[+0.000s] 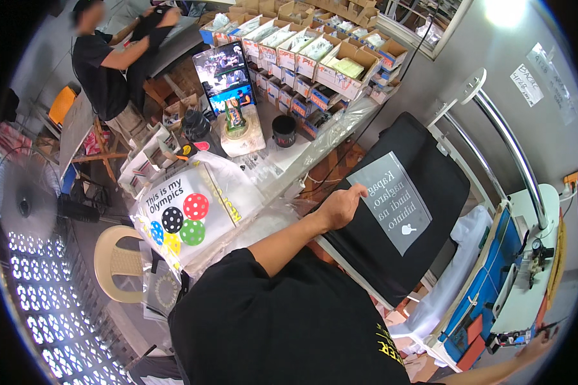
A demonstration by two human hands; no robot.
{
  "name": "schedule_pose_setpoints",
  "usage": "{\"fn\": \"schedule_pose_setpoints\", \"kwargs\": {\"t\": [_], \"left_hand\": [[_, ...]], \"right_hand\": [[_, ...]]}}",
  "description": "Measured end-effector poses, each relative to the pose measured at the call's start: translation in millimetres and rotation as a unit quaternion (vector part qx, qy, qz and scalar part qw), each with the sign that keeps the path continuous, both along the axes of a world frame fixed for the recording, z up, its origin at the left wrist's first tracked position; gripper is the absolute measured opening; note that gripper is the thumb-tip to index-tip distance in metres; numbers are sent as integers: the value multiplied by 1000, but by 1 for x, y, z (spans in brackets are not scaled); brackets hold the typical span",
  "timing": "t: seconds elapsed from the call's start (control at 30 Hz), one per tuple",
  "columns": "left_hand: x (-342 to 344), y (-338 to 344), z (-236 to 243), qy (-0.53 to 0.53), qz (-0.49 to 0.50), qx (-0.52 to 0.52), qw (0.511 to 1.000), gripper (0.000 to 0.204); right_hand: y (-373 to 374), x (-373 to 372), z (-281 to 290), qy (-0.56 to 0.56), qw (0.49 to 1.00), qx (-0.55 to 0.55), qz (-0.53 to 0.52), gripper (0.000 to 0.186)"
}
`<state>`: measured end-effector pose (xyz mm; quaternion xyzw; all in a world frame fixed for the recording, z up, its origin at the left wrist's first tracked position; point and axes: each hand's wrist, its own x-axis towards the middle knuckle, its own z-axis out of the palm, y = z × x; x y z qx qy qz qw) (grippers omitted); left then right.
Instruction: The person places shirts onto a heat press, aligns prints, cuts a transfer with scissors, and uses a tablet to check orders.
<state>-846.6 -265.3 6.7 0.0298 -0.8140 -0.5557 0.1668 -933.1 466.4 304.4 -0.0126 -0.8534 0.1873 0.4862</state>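
Note:
My left hand is closed in a pinch on the left edge of a clear transfer film with white lettering and a small white paddle figure. The film lies over a black shirt, which is spread on the platen of a heat press. At the lower right, my right hand reaches to the end of the press's control side. Its fingers are closed around a thin dark piece that is too small to name.
A white printed shirt lies left on a plastic-covered table. Behind it stand a propped phone, a black mug and rows of cardboard bins. A fan and a beige chair are left. Another person handles black cloth.

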Motion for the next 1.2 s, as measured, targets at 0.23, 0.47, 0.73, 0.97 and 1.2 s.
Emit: {"fn": "schedule_pose_setpoints", "kwargs": {"t": [0.23,0.47,0.73,0.97,1.2], "left_hand": [[-8,-75,-1,140,65,-141,978,11],[10,-271,61,117,203,-440,867,21],[45,-449,119,-176,407,-560,700,91],[35,-485,100,-216,350,-594,691,114],[32,-492,86,-195,332,-621,682,117]], "right_hand": [[-248,54,-196,-257,912,-275,160,41],[-400,117,-298,-332,744,-547,192,45],[-463,111,-289,-383,739,-495,251,45],[-514,128,-305,-413,732,-466,278,43],[-539,133,-304,-438,740,-424,285,43]]}}
